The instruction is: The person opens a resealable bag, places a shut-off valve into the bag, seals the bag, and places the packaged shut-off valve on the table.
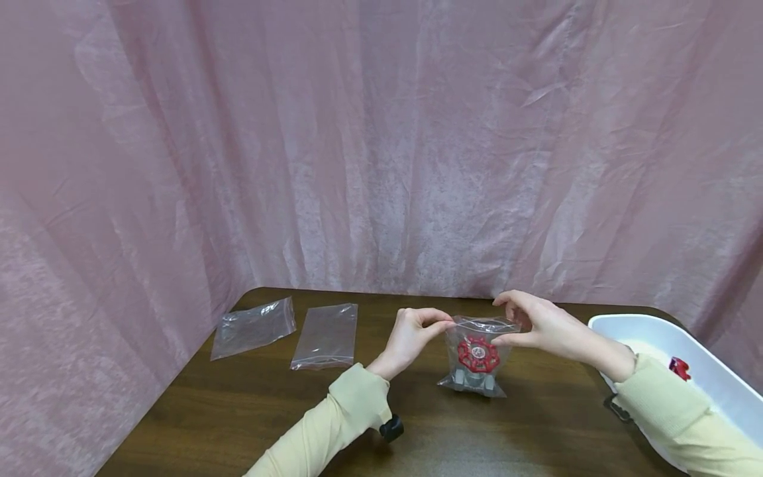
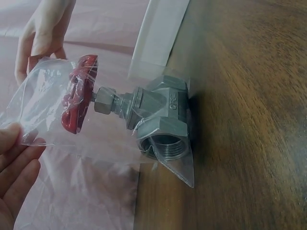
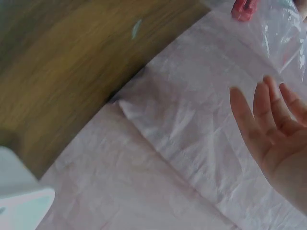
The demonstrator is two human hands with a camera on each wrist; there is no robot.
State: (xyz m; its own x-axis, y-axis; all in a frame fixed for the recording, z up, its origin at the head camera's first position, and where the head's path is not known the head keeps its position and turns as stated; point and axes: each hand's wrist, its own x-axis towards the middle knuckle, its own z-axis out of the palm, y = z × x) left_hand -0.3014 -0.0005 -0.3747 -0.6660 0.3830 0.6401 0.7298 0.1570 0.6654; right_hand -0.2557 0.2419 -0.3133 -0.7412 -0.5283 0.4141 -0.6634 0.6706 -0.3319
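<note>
A gate valve with a red handwheel (image 1: 479, 354) and a grey metal body (image 2: 165, 108) stands on the table inside a clear zip bag (image 1: 502, 371). Thumb and index finger of my left hand (image 1: 412, 336) pinch the upper left corner of the bag. On the other side, my right hand (image 1: 544, 326) is at the bag's upper right with thumb and fingers spread apart. The right wrist view shows that hand (image 3: 280, 129) with loose fingers and nothing between them. The bag's mouth is at the top, above the handwheel.
Two flat clear zip bags, one at far left (image 1: 253, 329) and one beside it (image 1: 326, 336), lie on the wooden table (image 1: 250, 411). At right stands a white tub (image 1: 626, 320) holding a red piece (image 1: 679, 368). A pink curtain (image 1: 381, 146) hangs behind the table.
</note>
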